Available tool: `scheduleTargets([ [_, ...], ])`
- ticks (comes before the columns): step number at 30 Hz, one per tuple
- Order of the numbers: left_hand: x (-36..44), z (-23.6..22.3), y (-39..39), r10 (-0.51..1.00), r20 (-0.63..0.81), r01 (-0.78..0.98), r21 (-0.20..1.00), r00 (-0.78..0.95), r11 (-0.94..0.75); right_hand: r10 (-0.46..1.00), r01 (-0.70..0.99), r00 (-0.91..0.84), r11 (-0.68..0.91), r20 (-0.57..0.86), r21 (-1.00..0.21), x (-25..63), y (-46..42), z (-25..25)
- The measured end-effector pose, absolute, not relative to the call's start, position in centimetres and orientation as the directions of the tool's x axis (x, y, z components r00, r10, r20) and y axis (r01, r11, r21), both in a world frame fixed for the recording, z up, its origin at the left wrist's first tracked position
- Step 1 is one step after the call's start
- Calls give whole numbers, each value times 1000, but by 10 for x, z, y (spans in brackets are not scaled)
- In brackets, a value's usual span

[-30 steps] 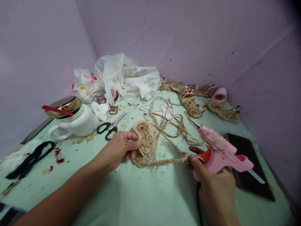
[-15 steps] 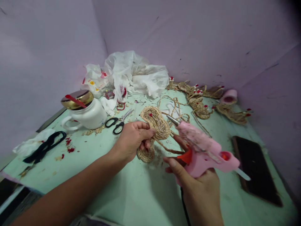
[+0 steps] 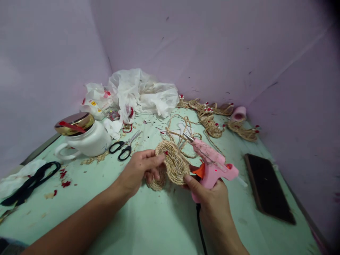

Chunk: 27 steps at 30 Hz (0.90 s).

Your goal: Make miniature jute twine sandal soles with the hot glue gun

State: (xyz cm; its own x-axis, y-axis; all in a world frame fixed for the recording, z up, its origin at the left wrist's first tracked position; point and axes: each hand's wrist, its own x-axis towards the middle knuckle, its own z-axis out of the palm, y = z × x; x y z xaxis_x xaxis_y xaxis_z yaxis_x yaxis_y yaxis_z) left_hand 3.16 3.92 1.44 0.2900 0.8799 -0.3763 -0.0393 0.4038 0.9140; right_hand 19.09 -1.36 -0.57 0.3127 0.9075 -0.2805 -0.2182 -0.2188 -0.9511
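Note:
A coiled straw-rope piece, shaped like a small sole with a red spot near one end, is pinched at its left edge by my left hand. Below those fingers shows another round coil of the same rope. My right hand is wrapped round the handle of a pink hot glue gun with an orange trigger, its nozzle pointing up and left. The right thumb also touches the lower right end of the coiled piece. Loose braided rope lies behind the gun.
Black-handled scissors and a white mug with a gold lid stand left. Dark cord lies farther left. White plastic bags are at the back. Finished-looking rope pieces and a phone lie right.
The coiled piece has turned, and my left fingers now grip it nearer the red-spotted end. My right hand has come to it, thumb touching its lower end. The view has shifted.

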Motion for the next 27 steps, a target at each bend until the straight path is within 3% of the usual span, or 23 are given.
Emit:
scheduleTargets([
  [4,16,16,51,921,-307,-26,946,241,322,932,-225,211,-247,-294,-943,198,-13,-2],
  [9,1,14,60,781,-377,109,921,499,375,932,-133,43,-352,-360,-927,204,-13,1],
  [16,4,10,57,765,-427,142,900,483,413,939,-123,47,-334,-341,-935,207,-13,-1],
  [21,11,7,54,795,-406,-91,865,451,494,926,-213,183,-290,-329,-933,199,-14,-6],
  [24,13,11,51,811,-361,-216,841,461,497,910,-277,317,-181,-268,-944,199,-15,-7],
  [27,12,14,50,875,-319,-282,858,363,430,868,-318,455,-48,-197,-947,204,-14,-5],
])
